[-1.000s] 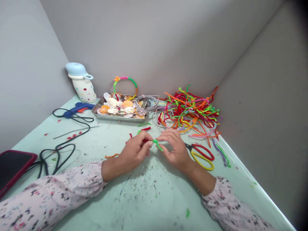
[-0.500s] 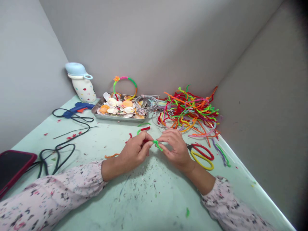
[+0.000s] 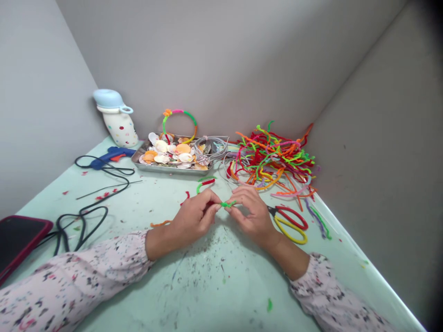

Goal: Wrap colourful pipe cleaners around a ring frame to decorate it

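green pipe cleaner pinched between raised left hand and right hand

Shell tray, glue gun & scissors

Pale green table, shell-filled steel tray, pipe cleaners, scissors, glue gun

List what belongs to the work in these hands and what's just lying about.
In use: left hand and right hand pinching a short green pipe cleaner; heap of coloured pipe cleaners; red-and-yellow-handled scissors.

Lying about: metal tray of seashells; blue hot glue gun; polka-dot bottle; phone in a red case.
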`<state>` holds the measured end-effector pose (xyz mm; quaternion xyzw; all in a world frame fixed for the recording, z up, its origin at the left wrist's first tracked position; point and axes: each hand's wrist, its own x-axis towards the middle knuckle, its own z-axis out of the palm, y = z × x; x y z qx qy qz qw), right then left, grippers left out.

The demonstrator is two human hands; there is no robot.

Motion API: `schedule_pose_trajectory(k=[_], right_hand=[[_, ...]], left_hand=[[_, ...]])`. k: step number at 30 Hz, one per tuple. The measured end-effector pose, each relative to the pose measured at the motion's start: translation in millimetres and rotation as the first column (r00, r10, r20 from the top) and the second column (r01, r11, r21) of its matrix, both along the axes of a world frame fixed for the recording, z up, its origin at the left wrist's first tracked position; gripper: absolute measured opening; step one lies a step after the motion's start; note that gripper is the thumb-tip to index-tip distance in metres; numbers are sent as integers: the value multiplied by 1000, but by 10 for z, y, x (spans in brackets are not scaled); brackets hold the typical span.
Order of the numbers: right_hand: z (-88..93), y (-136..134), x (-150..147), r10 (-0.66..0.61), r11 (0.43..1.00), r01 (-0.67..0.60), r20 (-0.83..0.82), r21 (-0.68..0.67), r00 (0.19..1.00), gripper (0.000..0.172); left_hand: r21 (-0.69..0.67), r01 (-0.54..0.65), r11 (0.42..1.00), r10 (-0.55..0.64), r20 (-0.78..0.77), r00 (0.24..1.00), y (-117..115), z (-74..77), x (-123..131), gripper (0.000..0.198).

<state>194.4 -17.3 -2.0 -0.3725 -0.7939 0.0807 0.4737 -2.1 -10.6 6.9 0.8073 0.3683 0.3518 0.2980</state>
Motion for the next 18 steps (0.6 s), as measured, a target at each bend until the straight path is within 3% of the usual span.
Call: schedule_pose_trajectory(k=[9,18], right_hand=[[7,-3,9,40,971,-63,-106,-232,994,10],[-6,12,17,58,970,-83,-115,-229,992,8]], left_hand=[[47,6,999,-4,-40,999,-7,7,-9,9],[28,4,1000,-3,-27,1000,-17,21,-4,9]])
